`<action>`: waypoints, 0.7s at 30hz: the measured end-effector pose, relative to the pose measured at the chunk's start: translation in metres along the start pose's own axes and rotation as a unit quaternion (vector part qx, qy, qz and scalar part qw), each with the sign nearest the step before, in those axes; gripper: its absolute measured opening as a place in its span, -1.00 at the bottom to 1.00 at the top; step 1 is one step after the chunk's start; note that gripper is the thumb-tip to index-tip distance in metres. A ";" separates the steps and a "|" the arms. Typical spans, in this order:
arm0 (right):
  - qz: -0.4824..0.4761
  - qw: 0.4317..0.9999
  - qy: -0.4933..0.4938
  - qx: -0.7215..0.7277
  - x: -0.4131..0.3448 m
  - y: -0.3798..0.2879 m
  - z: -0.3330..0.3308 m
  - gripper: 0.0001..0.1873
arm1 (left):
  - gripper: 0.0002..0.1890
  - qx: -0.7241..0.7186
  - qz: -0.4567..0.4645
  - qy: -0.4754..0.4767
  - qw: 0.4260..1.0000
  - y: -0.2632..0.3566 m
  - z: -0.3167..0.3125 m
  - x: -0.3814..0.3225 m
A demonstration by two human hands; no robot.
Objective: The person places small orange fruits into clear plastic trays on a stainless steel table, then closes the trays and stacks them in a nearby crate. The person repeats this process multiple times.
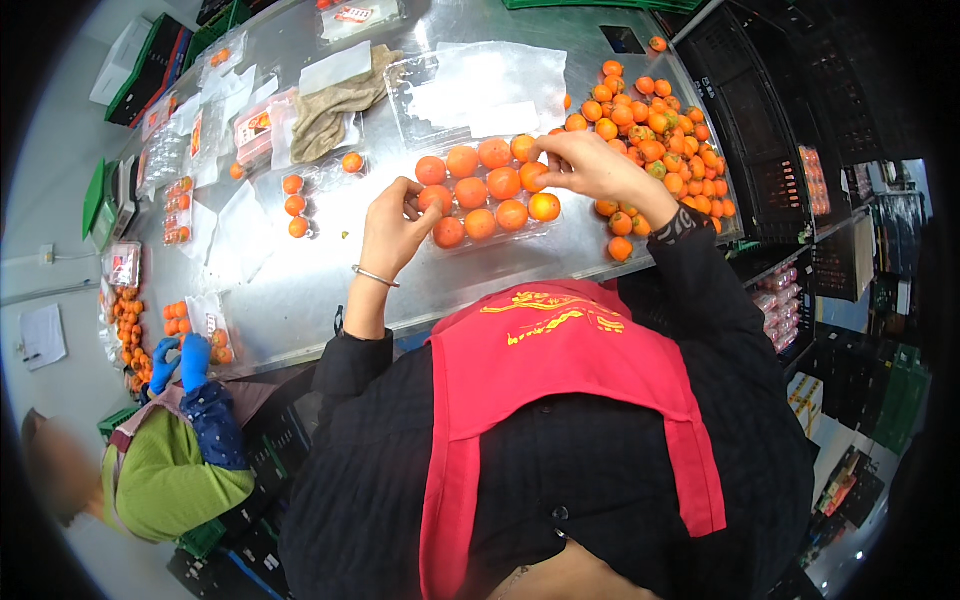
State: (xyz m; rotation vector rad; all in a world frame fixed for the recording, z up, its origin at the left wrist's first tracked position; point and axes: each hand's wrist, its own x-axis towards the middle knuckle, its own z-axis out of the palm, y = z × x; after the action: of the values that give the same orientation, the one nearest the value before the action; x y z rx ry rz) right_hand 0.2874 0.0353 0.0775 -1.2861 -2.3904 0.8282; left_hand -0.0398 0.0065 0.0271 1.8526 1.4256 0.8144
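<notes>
In front of me lies a clear plastic tray (551, 228) filled with rows of orange persimmons (471, 193). At its left end, my left hand (401, 225) has thumb and fingers around a persimmon (435, 199) in the middle row. My right hand (585, 165) reaches over the opposite end, its thumb and fingertips on another persimmon (533, 176). Just beyond the tray is an open clear plastic container (409, 112), with white sheets (499, 75) lying over it. A large heap of loose persimmons (667, 142) spreads to the right of my right hand.
Left on the metal table (300, 292) are a brown cloth (337, 105), a small pack of persimmons (295, 205) and labelled packages (255, 131). A co-worker in blue gloves (180, 360) handles fruit at the lower left. Black crates (772, 135) stand along the right edge.
</notes>
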 end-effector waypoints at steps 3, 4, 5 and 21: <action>0.044 0.997 0.002 -0.067 -0.005 -0.009 0.017 -0.56 | -0.57 0.078 0.020 -0.002 0.997 0.003 0.006 -0.001; 0.052 0.996 -0.002 -0.075 -0.004 -0.010 0.019 -0.53 | -0.56 0.099 0.027 -0.002 0.995 0.003 0.007 0.000; 0.036 0.995 0.011 -0.094 -0.003 -0.011 0.020 -0.54 | -0.55 0.118 0.038 0.000 0.992 0.002 0.008 0.001; 0.059 0.990 0.001 0.125 -0.003 0.009 0.000 -0.63 | -0.51 -0.487 -0.018 -0.056 0.871 0.007 -0.008 -0.017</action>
State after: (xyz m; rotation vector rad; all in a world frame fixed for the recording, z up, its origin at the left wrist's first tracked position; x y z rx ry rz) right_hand 0.2950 0.0368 0.0721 -1.3325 -2.1412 1.1189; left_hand -0.0455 -0.0107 0.0360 1.0488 0.7168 1.1073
